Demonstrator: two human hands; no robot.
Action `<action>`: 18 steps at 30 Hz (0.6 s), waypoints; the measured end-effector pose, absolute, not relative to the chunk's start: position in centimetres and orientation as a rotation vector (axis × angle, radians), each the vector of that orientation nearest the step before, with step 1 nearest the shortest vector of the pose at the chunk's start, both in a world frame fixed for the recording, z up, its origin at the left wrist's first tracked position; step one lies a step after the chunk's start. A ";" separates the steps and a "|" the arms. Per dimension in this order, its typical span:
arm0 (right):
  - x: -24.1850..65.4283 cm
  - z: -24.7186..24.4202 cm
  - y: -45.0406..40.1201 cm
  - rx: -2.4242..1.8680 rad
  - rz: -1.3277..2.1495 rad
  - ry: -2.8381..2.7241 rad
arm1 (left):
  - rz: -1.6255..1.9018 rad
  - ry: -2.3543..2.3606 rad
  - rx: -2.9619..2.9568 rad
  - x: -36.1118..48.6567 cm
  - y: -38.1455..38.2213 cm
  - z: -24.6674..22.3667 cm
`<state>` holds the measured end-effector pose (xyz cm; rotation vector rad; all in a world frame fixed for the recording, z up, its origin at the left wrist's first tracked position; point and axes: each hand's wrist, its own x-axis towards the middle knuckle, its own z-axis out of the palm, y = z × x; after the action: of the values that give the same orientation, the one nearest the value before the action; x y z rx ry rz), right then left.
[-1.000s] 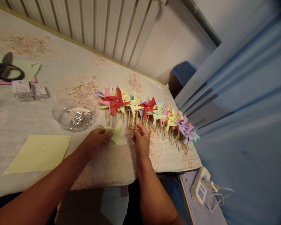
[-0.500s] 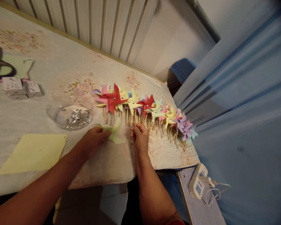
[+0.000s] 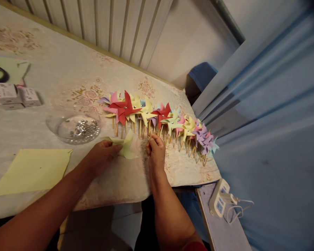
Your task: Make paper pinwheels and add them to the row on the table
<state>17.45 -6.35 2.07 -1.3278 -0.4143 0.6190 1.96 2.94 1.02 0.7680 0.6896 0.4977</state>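
Fingers (image 3: 116,148) of the left hand (image 3: 102,154) are closed in a pinch, thumb on top, on the left part of a pale green paper pinwheel (image 3: 128,146), which is held near the front edge of the flowered cloth (image 3: 120,181), just below the row of pinwheels (image 3: 162,115). The right hand (image 3: 157,153) is curled with thumb and index drawn together, right by a wooden stick (image 3: 149,126) under a pale yellow pinwheel; whether it grips that stick, something small or nothing, I cannot tell.

Little has changed over the last second: the view has drifted, so the cloth and all on it sit further left in the frame, while both hands keep nearly the same pose and the green paper is folded much as it was. I take this as a short hold in fine handwork, with no visible gain on the pinwheel.

The centre of the green paper is partly covered by the left thumb, so a stud there cannot be made out. The right fingertips hide whatever lies between them. Many sticks in the row overlap, and the scissors (image 3: 6,74) are cut off at the left edge
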 end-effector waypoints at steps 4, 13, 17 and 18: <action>17.6 1.8 -6.3 -1.339 0.620 -0.423 | 0.503 0.711 0.761 1.9 2.9 0.9; 17.5 2.0 -6.5 -1.363 0.609 -0.462 | 0.508 0.679 0.774 2.0 2.9 0.5; 17.6 2.0 -6.6 -1.388 0.584 -0.480 | 0.502 0.699 0.780 2.0 2.9 0.5; 17.6 2.0 -6.6 -1.394 0.576 -0.486 | 0.499 0.696 0.782 2.0 2.9 0.5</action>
<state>17.59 -6.56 1.99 -1.3944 -0.4857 0.5761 2.02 2.94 0.52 0.7818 0.6959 0.4985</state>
